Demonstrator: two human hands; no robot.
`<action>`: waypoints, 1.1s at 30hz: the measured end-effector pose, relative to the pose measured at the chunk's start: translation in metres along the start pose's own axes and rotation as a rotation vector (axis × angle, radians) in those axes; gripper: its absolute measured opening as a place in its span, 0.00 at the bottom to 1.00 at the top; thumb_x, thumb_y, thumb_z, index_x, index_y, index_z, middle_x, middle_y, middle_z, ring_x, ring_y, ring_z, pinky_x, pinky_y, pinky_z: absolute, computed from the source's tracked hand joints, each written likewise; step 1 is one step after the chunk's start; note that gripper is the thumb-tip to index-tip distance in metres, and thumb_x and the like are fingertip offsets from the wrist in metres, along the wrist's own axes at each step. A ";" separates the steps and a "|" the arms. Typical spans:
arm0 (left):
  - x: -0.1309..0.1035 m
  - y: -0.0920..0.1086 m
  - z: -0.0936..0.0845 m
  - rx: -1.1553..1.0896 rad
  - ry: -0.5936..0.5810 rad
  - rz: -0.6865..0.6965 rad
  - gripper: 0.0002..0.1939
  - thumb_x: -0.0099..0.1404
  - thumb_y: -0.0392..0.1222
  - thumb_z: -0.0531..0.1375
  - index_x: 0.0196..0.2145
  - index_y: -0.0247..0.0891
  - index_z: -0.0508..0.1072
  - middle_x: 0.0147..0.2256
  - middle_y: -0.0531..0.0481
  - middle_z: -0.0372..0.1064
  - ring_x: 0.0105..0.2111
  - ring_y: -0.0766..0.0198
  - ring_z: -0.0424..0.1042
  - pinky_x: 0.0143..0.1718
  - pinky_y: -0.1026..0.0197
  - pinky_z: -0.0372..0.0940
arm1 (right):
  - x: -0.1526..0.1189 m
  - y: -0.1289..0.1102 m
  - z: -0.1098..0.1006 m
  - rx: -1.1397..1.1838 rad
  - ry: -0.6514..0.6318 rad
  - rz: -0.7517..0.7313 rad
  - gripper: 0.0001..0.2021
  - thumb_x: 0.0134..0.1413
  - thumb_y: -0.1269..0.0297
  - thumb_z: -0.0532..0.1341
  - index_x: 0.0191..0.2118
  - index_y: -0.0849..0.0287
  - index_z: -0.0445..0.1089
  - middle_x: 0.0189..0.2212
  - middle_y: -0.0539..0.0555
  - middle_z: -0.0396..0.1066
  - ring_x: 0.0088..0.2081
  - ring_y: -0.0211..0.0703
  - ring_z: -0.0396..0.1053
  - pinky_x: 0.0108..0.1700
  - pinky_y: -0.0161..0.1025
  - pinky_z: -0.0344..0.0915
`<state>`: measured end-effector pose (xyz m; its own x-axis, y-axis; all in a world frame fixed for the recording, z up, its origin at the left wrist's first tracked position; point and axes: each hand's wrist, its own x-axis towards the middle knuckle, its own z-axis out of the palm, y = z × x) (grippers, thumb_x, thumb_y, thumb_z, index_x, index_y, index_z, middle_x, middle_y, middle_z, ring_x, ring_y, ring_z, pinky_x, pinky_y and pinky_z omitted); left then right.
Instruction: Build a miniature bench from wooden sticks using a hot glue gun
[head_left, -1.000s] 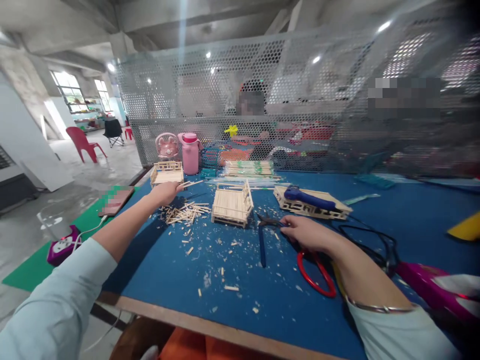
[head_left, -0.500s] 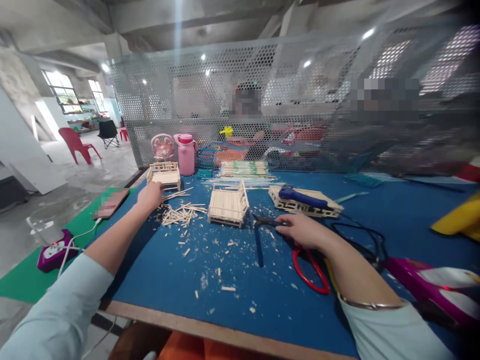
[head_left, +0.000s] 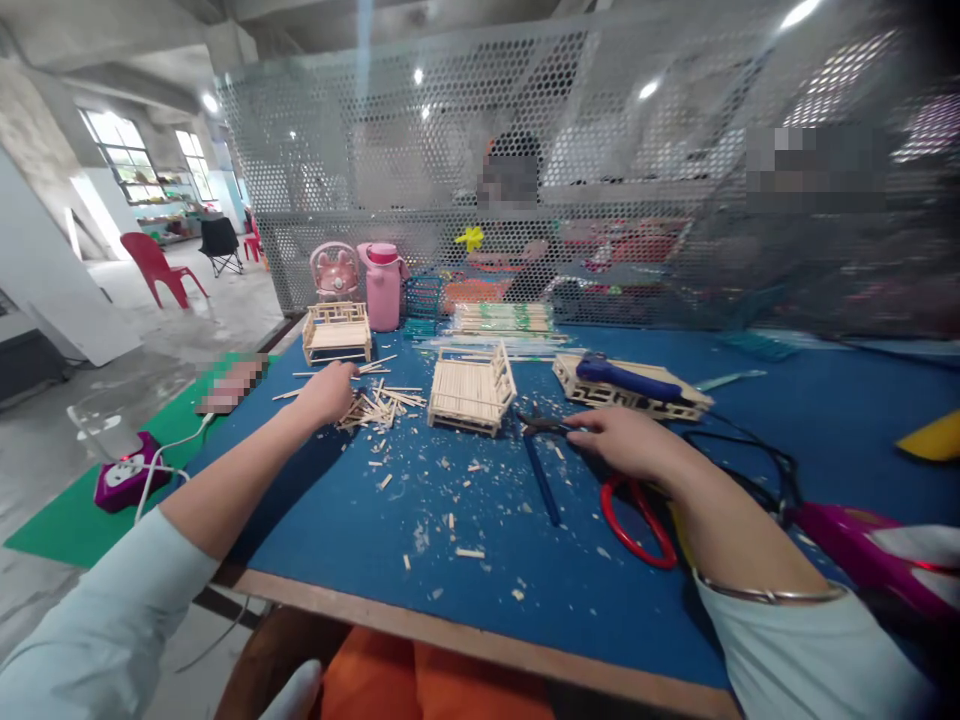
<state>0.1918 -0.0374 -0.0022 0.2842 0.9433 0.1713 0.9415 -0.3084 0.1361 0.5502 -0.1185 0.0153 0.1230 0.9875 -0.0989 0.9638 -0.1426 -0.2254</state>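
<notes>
My left hand [head_left: 330, 392] is at the left edge of a loose pile of small wooden sticks [head_left: 388, 402], its fingers bent together; what they hold, if anything, is too small to name. My right hand [head_left: 619, 440] rests over the dark handle end of blue-handled pliers [head_left: 541, 475], fingers closed on it. Red-handled scissors [head_left: 636, 525] lie beneath that wrist. A small stick-built model [head_left: 471, 388] stands between my hands. Another one [head_left: 337, 333] is beyond my left hand. A blue glue gun [head_left: 626, 382] lies on a third stick frame [head_left: 686, 402].
Bundled sticks [head_left: 502, 318], a pink bottle [head_left: 383, 288] and a pink fan [head_left: 335, 272] stand before a perforated metal screen [head_left: 420, 170]. Purple power strips [head_left: 129, 470] lie at both sides, with cables. Behind the screen sits a person.
My left hand has moved away from the far-left model, toward me and the stick pile. The right hand stays at the pliers. The whole view has shifted slightly.
</notes>
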 end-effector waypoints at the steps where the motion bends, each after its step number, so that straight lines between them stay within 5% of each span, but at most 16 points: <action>1: 0.002 0.006 0.000 -0.020 0.028 0.005 0.20 0.60 0.30 0.49 0.48 0.33 0.70 0.46 0.37 0.70 0.45 0.55 0.70 0.46 0.57 0.64 | -0.001 0.000 -0.001 0.018 0.004 -0.008 0.15 0.50 0.64 0.57 0.42 0.61 0.74 0.36 0.57 0.76 0.38 0.49 0.72 0.39 0.39 0.64; 7: -0.002 0.054 0.008 -0.205 0.064 0.223 0.20 0.57 0.30 0.52 0.47 0.35 0.70 0.41 0.45 0.71 0.39 0.62 0.70 0.44 0.62 0.64 | -0.007 -0.003 -0.001 0.045 -0.002 -0.012 0.09 0.48 0.63 0.56 0.27 0.60 0.72 0.23 0.52 0.73 0.27 0.41 0.68 0.28 0.34 0.59; 10: -0.011 0.061 0.006 -0.263 0.102 0.301 0.20 0.57 0.30 0.52 0.47 0.35 0.69 0.42 0.46 0.70 0.39 0.63 0.69 0.45 0.61 0.64 | -0.011 -0.006 -0.003 0.052 -0.003 -0.010 0.08 0.47 0.64 0.57 0.23 0.59 0.68 0.20 0.51 0.69 0.25 0.38 0.64 0.27 0.34 0.57; 13: -0.018 0.048 -0.002 -0.324 0.261 0.208 0.19 0.58 0.33 0.53 0.48 0.34 0.68 0.42 0.45 0.69 0.36 0.63 0.69 0.44 0.60 0.63 | -0.021 -0.002 -0.015 0.125 -0.002 -0.002 0.09 0.49 0.63 0.56 0.22 0.60 0.65 0.19 0.50 0.64 0.22 0.36 0.58 0.25 0.34 0.54; 16: -0.022 0.034 -0.009 -0.387 0.345 0.033 0.16 0.60 0.38 0.53 0.46 0.34 0.69 0.37 0.48 0.70 0.30 0.65 0.67 0.38 0.61 0.63 | -0.037 0.008 -0.034 0.441 0.001 -0.030 0.10 0.50 0.58 0.56 0.26 0.59 0.62 0.17 0.47 0.57 0.20 0.33 0.51 0.23 0.34 0.51; 20: -0.037 0.046 -0.013 -0.503 0.370 0.043 0.14 0.62 0.46 0.52 0.40 0.34 0.71 0.26 0.51 0.68 0.25 0.66 0.64 0.31 0.63 0.61 | -0.053 0.010 -0.049 0.869 0.116 -0.184 0.13 0.46 0.54 0.61 0.31 0.58 0.62 0.21 0.46 0.56 0.22 0.31 0.52 0.25 0.34 0.50; 23: -0.060 0.079 -0.009 -0.635 0.191 0.159 0.17 0.65 0.50 0.49 0.39 0.35 0.71 0.24 0.52 0.67 0.24 0.66 0.64 0.28 0.64 0.59 | -0.057 -0.008 -0.044 1.034 0.168 -0.226 0.14 0.43 0.54 0.63 0.30 0.57 0.61 0.23 0.46 0.57 0.22 0.31 0.53 0.25 0.34 0.51; 26: -0.083 0.113 -0.001 -0.668 -0.130 0.257 0.29 0.64 0.54 0.49 0.58 0.35 0.55 0.30 0.49 0.71 0.28 0.61 0.69 0.30 0.61 0.61 | -0.056 -0.031 -0.031 1.056 0.037 -0.271 0.17 0.40 0.53 0.65 0.30 0.57 0.61 0.24 0.47 0.59 0.22 0.31 0.54 0.24 0.34 0.51; 30: -0.093 0.133 0.004 -0.560 -0.288 0.320 0.22 0.67 0.54 0.43 0.41 0.35 0.68 0.29 0.44 0.71 0.30 0.56 0.70 0.31 0.58 0.61 | -0.053 -0.051 -0.013 1.111 -0.142 -0.344 0.16 0.43 0.52 0.65 0.30 0.58 0.61 0.21 0.46 0.59 0.20 0.30 0.53 0.23 0.32 0.51; 33: -0.093 0.133 0.001 -0.589 -0.306 0.341 0.22 0.69 0.50 0.40 0.33 0.36 0.68 0.27 0.45 0.70 0.27 0.59 0.69 0.29 0.60 0.60 | -0.053 -0.056 -0.005 1.161 -0.220 -0.372 0.17 0.45 0.50 0.63 0.36 0.57 0.64 0.33 0.52 0.68 0.22 0.30 0.56 0.22 0.30 0.52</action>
<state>0.2911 -0.1657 -0.0007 0.6621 0.7489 0.0299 0.5634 -0.5236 0.6391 0.4909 -0.1630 0.0385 -0.2636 0.9644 0.0201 0.1376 0.0582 -0.9888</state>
